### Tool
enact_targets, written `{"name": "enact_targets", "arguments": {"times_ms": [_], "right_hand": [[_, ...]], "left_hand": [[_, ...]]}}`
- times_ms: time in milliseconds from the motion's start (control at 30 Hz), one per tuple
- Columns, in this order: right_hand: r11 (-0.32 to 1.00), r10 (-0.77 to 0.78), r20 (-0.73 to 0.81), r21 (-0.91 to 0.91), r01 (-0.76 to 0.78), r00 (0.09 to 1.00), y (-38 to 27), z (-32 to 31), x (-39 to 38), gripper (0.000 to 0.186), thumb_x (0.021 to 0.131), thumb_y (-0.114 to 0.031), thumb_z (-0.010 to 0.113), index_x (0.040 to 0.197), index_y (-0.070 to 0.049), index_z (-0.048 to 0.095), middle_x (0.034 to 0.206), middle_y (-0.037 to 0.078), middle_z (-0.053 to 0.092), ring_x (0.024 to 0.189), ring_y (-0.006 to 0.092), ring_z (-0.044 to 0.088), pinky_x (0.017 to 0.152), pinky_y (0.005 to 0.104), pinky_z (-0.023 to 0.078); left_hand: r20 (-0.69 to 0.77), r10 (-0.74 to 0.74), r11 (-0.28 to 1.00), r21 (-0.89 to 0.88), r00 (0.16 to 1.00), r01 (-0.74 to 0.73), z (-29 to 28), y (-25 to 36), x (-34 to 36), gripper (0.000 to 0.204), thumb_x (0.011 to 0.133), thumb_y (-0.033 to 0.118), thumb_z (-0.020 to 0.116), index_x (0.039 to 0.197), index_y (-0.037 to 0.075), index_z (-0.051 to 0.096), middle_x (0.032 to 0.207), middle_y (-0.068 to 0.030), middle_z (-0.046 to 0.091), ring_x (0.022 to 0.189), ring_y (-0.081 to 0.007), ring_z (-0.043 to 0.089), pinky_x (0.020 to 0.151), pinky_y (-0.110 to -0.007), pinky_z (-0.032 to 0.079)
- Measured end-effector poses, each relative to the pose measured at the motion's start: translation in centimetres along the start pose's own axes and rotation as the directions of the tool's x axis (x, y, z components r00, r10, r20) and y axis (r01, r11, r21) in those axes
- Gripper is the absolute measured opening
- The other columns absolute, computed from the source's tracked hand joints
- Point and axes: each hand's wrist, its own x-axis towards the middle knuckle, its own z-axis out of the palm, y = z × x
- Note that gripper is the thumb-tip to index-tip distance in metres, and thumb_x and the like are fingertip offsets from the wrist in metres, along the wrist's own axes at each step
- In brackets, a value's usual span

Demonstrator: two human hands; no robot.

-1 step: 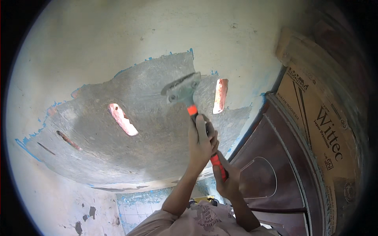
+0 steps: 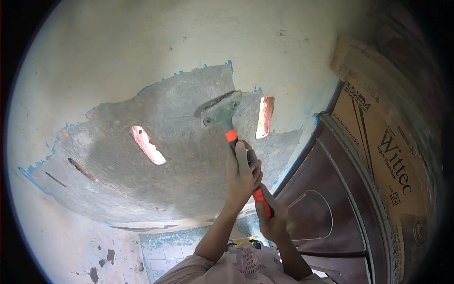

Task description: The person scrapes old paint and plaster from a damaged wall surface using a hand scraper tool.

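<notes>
My left hand [image 2: 241, 175] wraps round the upper handle of a long scraper, and my right hand [image 2: 274, 217] grips its red-and-black lower end [image 2: 261, 201]. The metal scraper head [image 2: 221, 109], with its wide blade, lies against or very close to a rough grey patch [image 2: 184, 184] on the surface before me; contact is hard to make out. Flaking cream paint [image 2: 189, 33] with blue edges surrounds this bared patch. A slot-like opening [image 2: 265, 116] sits just right of the blade, and another [image 2: 146, 144] is farther left.
A dark brown panelled door [image 2: 302, 213] stands at the right, beside a large brown cardboard sheet [image 2: 359, 118]. At the lower left are a scuffed white wall [image 2: 71, 241] and worn pale tiles [image 2: 165, 258] with blue paint. My shirted body fills the bottom middle.
The scraper head and both hands appear very slightly lower in the picture, as does some of the surface around them. The grip is unchanged.
</notes>
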Motion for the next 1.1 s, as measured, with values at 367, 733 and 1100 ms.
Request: {"name": "enact_targets", "arguments": {"times_ms": [367,733,1100], "right_hand": [[0.998,-0.068,0.007,-0.015,0.068,0.998,-0.3,-0.1,0.3,0.047,0.099,-0.007,0.061,0.143,0.004,0.054,0.068,0.009,0.060,0.056,0.0093,0.053,0.056,0.0277,0.046],[1.000,-0.028,0.012,-0.008,0.028,1.000,-0.9,-0.4,0.7,0.047,0.099,-0.009,0.063,0.144,0.002,0.055,0.069,0.010,0.061,0.056,0.0112,0.056,0.056,0.0290,0.047],[0.998,0.009,0.024,0.056,-0.010,1.000,-2.1,-0.6,0.6,0.047,0.100,-0.011,0.062,0.145,0.001,0.054,0.069,0.010,0.058,0.057,0.0096,0.054,0.057,0.0277,0.046]], "left_hand": [[0.072,0.093,0.995,-0.035,0.993,-0.091,0.3,0.7,0.7,0.032,0.111,0.043,0.040,0.101,0.012,0.042,0.062,0.0027,0.033,0.044,-0.0056,0.031,0.036,-0.023,0.024],[0.036,0.083,0.996,0.011,0.996,-0.083,0.9,1.5,0.5,0.031,0.111,0.043,0.039,0.101,0.014,0.043,0.064,0.0037,0.032,0.045,-0.0057,0.031,0.036,-0.022,0.024],[0.083,0.074,0.996,-0.046,0.994,-0.070,0.8,1.9,0.4,0.033,0.111,0.045,0.041,0.100,0.014,0.043,0.064,0.0036,0.033,0.045,-0.0061,0.029,0.036,-0.022,0.021]]}}
